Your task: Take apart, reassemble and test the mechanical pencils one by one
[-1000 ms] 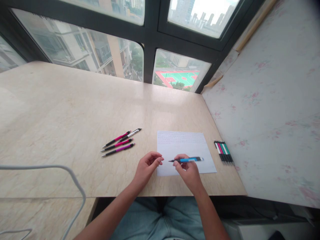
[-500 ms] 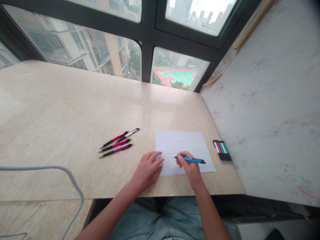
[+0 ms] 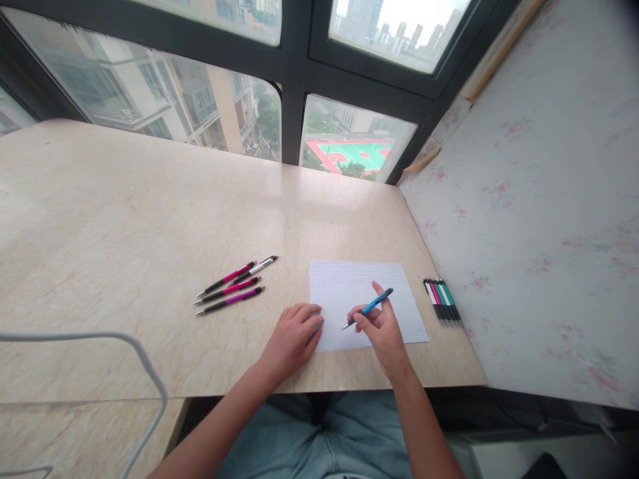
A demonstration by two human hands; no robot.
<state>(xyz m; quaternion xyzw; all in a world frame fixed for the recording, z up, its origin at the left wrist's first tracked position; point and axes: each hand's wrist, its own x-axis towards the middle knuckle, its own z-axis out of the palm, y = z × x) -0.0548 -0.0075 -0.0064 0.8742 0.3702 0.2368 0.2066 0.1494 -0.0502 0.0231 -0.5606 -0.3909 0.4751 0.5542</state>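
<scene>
Between the thumb and fingers of my right hand (image 3: 382,326) is a blue pen (image 3: 375,303) with a black clip end. Its silver tip points down and left over the white sheet of paper (image 3: 369,332), and the index finger is lifted off the barrel. Rows of small handwriting (image 3: 357,271) cover the top part of the sheet; the lower part is blank. My left hand (image 3: 295,332) lies flat across the paper's left edge, fingers stretched out and holding nothing.
Left of the paper lie several pens, among them a purple pen (image 3: 230,301) and a white one (image 3: 257,267). A row of pens (image 3: 442,303) sits by the papered wall (image 3: 539,253) at right. A grey cable (image 3: 144,356) arches at lower left. Windows (image 3: 292,80) stand behind the table (image 3: 150,226).
In my right hand the blue pen has turned: its clip end swung from pointing right to pointing up and right. My index finger has lifted. My left hand has barely moved.
</scene>
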